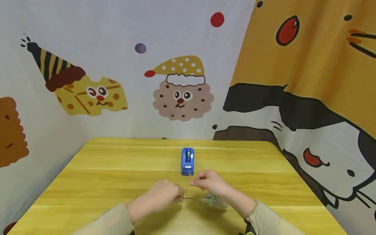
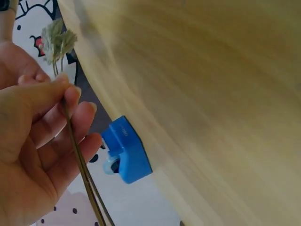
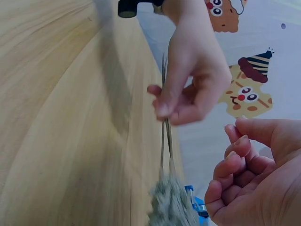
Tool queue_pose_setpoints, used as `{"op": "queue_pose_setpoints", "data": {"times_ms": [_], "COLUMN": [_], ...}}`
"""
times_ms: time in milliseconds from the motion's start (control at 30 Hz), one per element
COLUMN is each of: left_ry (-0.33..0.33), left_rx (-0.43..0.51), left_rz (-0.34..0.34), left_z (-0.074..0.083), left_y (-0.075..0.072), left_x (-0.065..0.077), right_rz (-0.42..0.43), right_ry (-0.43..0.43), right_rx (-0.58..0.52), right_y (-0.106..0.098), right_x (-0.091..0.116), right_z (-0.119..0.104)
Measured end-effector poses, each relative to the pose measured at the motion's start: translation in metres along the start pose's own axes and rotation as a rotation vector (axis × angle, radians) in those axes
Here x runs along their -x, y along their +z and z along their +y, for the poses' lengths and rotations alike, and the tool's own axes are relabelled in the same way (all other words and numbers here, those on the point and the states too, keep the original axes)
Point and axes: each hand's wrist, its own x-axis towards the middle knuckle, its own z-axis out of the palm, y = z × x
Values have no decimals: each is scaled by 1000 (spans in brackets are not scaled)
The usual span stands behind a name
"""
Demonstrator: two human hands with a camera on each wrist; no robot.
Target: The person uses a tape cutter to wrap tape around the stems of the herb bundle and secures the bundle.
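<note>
My left hand pinches the thin brown stems of a small bunch of dried flowers between thumb and fingers, above the table. Pale grey-green heads of the bunch point right, under my right forearm. My right hand has thumb and index fingertip pressed together, just in front of a blue tape dispenser. A faint clear strip of tape runs from the dispenser's front edge to these fingertips. In the right wrist view, the other fingers of that hand curl loosely.
The wooden table has its far edge close to a curtain printed with cartoon figures. The dispenser stands near the middle of the far half of the table.
</note>
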Motion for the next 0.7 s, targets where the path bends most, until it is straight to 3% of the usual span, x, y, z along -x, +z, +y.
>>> {"op": "queue_pose_setpoints", "data": {"times_ms": [167,367,567,700], "left_ry": [-45,-95,-165,-199], "left_rx": [32,61,121,220], "left_rz": [87,178,204,210], "left_z": [-7,-7,-7,-7], "left_y": [14,21,23,24], "left_x": [-11,-21,-26,-29], "right_rz": [0,44,81,109], "right_ry": [-20,-31,-49,-70], "right_rx": [4,-9,10,23], "right_y": [1,2,6,9], "right_x": [-1,4,6,7], "right_z": [-1,4,8,10]}}
